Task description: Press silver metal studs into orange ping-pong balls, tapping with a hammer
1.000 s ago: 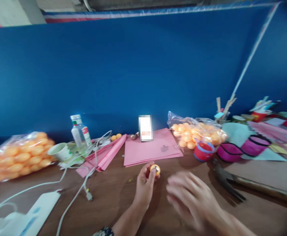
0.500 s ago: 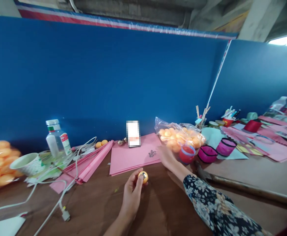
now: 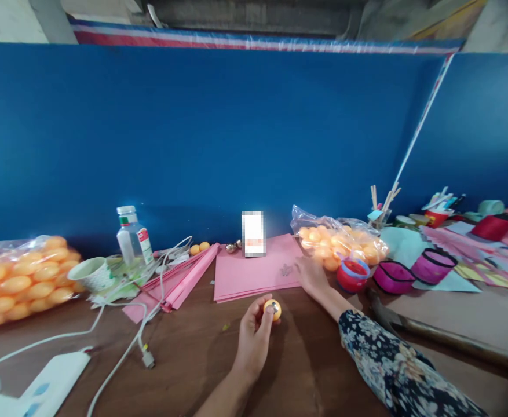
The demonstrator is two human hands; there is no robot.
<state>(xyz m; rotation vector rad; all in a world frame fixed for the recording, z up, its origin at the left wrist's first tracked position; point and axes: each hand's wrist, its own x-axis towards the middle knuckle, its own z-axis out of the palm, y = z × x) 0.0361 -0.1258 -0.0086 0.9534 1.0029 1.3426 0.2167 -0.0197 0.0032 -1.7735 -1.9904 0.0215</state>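
My left hand (image 3: 255, 335) holds an orange table tennis ball (image 3: 272, 308) between thumb and fingers, just above the brown table. A small shiny grey piece shows on the ball beside my thumb; its kind I cannot make out. My right hand (image 3: 313, 279) reaches to the right edge of the pink paper sheets (image 3: 245, 278). Right by its fingertips lies a little heap of small silvery metal pieces (image 3: 285, 270) on the paper. The right fingers are blurred, so whether they pinch anything is unclear.
Bags of orange balls (image 3: 28, 278) stand left and right (image 3: 344, 240). Near my right forearm are a red cup (image 3: 351, 279), purple fabric rings (image 3: 393, 278) and a hammer (image 3: 449, 341). White cables (image 3: 141, 324), a paper cup (image 3: 92, 274) and a bottle (image 3: 132, 240) occupy the left.
The whole view has swung left, so everything appears farther right. My left hand keeps the ball. My right hand stays beside the metal pieces, with little visible shift relative to them.
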